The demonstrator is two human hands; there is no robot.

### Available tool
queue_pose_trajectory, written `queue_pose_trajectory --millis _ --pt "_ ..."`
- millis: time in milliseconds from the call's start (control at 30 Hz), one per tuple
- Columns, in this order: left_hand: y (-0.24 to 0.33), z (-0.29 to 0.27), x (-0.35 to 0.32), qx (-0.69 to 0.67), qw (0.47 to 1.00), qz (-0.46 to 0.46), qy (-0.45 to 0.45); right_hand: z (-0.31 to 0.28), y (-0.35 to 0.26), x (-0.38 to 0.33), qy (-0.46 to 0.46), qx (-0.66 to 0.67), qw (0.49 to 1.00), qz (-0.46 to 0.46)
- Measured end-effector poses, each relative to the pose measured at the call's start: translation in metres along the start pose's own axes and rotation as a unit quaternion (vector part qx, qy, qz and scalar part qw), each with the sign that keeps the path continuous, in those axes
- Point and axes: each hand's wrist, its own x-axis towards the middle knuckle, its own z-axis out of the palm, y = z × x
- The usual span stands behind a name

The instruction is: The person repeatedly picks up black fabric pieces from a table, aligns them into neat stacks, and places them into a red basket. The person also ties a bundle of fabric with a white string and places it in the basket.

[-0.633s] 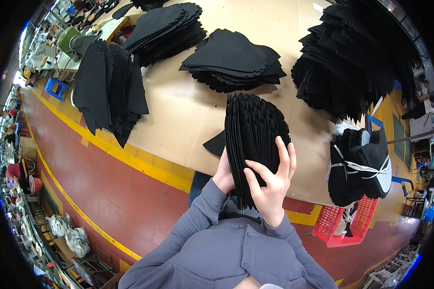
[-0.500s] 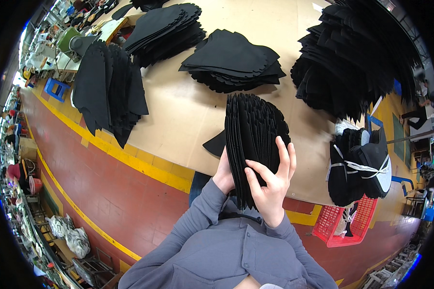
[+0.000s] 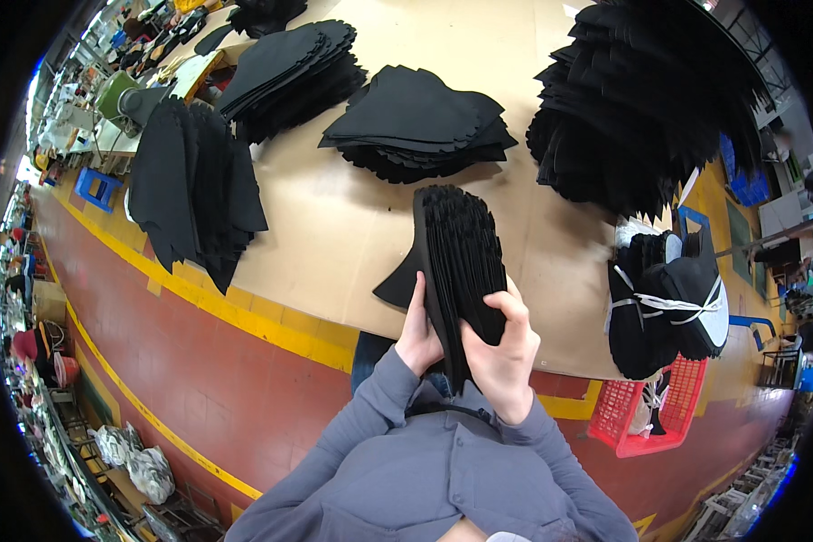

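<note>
A thick stack of black cut fabric pieces [image 3: 461, 262] stands on edge between my hands at the table's near edge, its many layers facing up. My left hand [image 3: 417, 336] presses on its left face, fingers mostly hidden behind it. My right hand [image 3: 501, 354] grips the right side, thumb on the near layers and fingers bent around the edge. A single black piece [image 3: 397, 282] lies on the table just left of the stack. Beyond it rests a flat pile of the same black pieces [image 3: 415, 117].
More black piles stand on the tan table [image 3: 312, 244]: one at left [image 3: 194, 181], one behind it [image 3: 289, 72], a tall one at right [image 3: 641, 99]. A bundle tied with white strips [image 3: 668, 303] sits at the right edge, above a red plastic basket [image 3: 619, 415].
My right fingers, spread and raised before, have curled in around the stack. The stack looks narrower and more squeezed together. The whole view has shifted slightly.
</note>
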Motion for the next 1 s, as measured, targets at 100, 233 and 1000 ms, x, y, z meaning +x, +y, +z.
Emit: queue_pose_trajectory --millis 100,233,1000 --pt "-0.008 0.022 -0.007 -0.030 0.999 -0.014 0.039 -0.008 -0.002 0.006 0.019 0.042 0.998 -0.044" --pt "0.004 0.016 -0.016 0.050 0.993 0.004 0.104 -0.030 -0.019 0.011 0.044 0.025 0.997 -0.062" --pt "0.037 0.041 -0.044 0.061 0.981 0.104 0.153 0.014 -0.023 0.022 -0.199 0.294 0.922 0.154"
